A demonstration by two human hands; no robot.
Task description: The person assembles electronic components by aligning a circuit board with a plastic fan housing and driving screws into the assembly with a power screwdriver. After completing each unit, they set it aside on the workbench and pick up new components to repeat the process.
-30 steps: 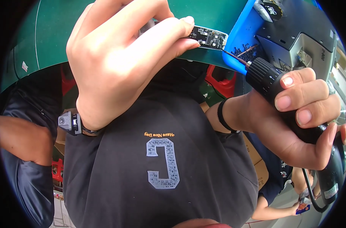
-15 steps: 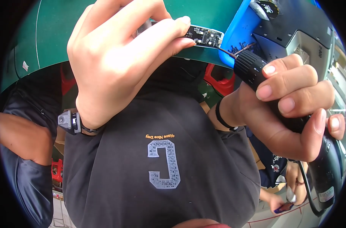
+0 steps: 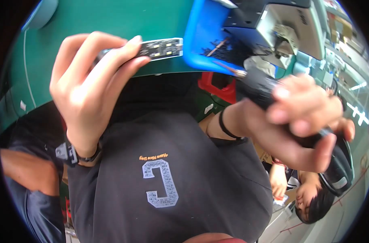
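Observation:
Pinched between the thumb and fingers of my left hand (image 3: 87, 85) is a small black circuit board (image 3: 162, 47) in a thin pale frame, held over the green table. My fingers hide its left end. My right hand (image 3: 306, 113), smeared by motion, wraps round a black electric screwdriver (image 3: 259, 87). The screwdriver's bit points up and left, near the front edge of a blue tray (image 3: 191, 50), apart from the board. Inside the tray lies a pile of tiny dark screws (image 3: 223, 48).
A grey and black machine (image 3: 314, 30) stands behind and right of the tray. The green table (image 3: 111, 20) stretches across the top, with a pale blue container (image 3: 44, 14) at far left. Beneath the table is a red stool (image 3: 217, 91). Another person's arm (image 3: 28, 170) is at left; a person (image 3: 314, 202) sits lower right.
The screwdriver's bit has come away from the board's right end. My left hand and the board sit further left and lower in view, the board's end tilted up. The view has shifted rightward.

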